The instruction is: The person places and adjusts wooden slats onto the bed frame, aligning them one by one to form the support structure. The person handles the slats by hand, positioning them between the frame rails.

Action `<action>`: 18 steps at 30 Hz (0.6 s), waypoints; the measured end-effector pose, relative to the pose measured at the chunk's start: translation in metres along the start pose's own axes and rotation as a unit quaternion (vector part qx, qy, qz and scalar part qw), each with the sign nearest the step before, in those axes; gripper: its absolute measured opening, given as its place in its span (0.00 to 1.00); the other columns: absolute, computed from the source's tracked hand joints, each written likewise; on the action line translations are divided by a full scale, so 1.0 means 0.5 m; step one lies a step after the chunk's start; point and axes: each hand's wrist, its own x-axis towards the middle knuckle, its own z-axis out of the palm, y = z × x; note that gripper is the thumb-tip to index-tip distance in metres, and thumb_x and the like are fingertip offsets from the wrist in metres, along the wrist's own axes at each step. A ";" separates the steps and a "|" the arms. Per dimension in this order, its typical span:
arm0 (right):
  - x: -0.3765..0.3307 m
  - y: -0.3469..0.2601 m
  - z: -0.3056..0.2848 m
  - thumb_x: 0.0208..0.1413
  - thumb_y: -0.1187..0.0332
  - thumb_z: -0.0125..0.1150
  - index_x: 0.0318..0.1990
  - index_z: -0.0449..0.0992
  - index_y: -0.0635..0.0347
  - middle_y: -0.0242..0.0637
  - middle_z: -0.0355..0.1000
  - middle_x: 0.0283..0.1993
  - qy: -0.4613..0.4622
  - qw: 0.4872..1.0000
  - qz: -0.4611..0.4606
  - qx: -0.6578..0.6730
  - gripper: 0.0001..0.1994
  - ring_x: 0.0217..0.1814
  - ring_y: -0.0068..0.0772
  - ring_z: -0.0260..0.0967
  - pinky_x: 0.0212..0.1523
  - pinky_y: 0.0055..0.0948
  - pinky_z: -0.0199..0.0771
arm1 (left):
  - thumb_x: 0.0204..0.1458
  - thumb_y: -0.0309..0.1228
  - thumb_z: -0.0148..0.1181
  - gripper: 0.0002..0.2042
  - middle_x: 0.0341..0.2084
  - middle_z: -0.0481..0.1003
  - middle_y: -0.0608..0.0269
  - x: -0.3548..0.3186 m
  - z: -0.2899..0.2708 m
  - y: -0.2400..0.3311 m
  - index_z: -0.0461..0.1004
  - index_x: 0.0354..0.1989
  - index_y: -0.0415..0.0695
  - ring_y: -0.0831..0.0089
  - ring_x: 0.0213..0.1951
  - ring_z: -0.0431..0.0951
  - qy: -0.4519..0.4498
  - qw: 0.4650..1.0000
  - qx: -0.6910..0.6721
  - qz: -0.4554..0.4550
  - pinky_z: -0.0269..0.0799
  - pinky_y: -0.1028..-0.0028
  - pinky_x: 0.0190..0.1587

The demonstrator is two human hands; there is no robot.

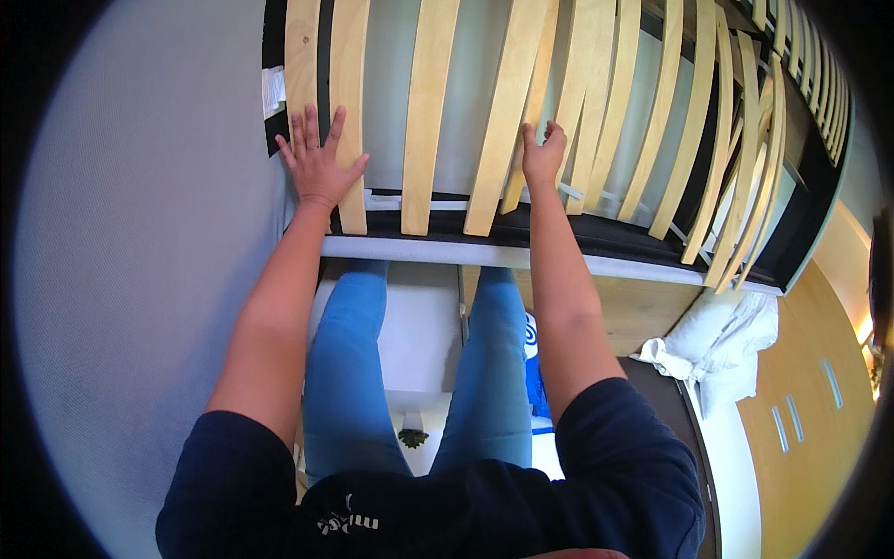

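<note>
Pale wooden bed slats (428,112) lie across a black-edged bed frame (596,235) in front of me. My left hand (319,166) is flat with fingers spread on the leftmost slats, near the wall side. Farther right, my right hand (544,160) has its fingers curled and thumb raised, between a narrow tilted slat (536,102) and the slats beside it. Whatever is inside those fingers is hidden. Several slats (745,168) at the right sit unevenly, some crossing or overlapping one another.
A grey upholstered surface (140,261) fills the left side. A crumpled white cloth bundle (722,345) lies at the right beside a wooden cabinet (810,401) with pale handles. Near my legs are a blue-and-white bag (536,382) and a small plant (413,437). More slats (819,74) show far right.
</note>
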 end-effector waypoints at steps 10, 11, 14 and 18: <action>0.049 -0.002 -0.019 0.40 0.63 0.69 0.55 0.67 0.64 0.55 0.75 0.46 -0.080 0.996 0.035 0.020 0.32 0.49 0.56 0.73 0.48 0.45 0.73 | 0.38 0.55 0.65 0.51 0.73 0.34 0.56 -0.006 -0.019 0.013 0.42 0.72 0.70 0.52 0.73 0.32 -0.056 0.998 0.026 -0.031 0.27 0.39 0.68; 0.052 -0.002 -0.034 0.41 0.65 0.68 0.55 0.67 0.64 0.54 0.75 0.45 -0.051 0.998 0.016 0.028 0.30 0.48 0.55 0.74 0.48 0.44 0.73 | 0.38 0.56 0.64 0.51 0.73 0.34 0.56 -0.009 -0.014 0.007 0.41 0.72 0.70 0.51 0.73 0.32 -0.056 0.998 0.027 -0.033 0.26 0.39 0.68; 0.037 -0.061 -0.091 0.43 0.65 0.68 0.58 0.67 0.61 0.55 0.76 0.44 -0.039 0.998 0.048 0.016 0.31 0.46 0.56 0.75 0.46 0.44 0.74 | 0.39 0.58 0.63 0.51 0.73 0.29 0.57 -0.002 -0.018 0.012 0.39 0.72 0.70 0.51 0.73 0.26 -0.071 0.997 0.027 -0.030 0.24 0.38 0.67; -0.001 -0.144 -0.153 0.43 0.61 0.67 0.60 0.65 0.59 0.57 0.76 0.41 -0.050 0.995 0.076 -0.030 0.34 0.44 0.60 0.74 0.44 0.47 0.75 | 0.42 0.58 0.63 0.51 0.73 0.24 0.58 0.001 -0.034 0.009 0.35 0.72 0.71 0.51 0.72 0.22 -0.122 0.991 0.028 -0.038 0.23 0.37 0.67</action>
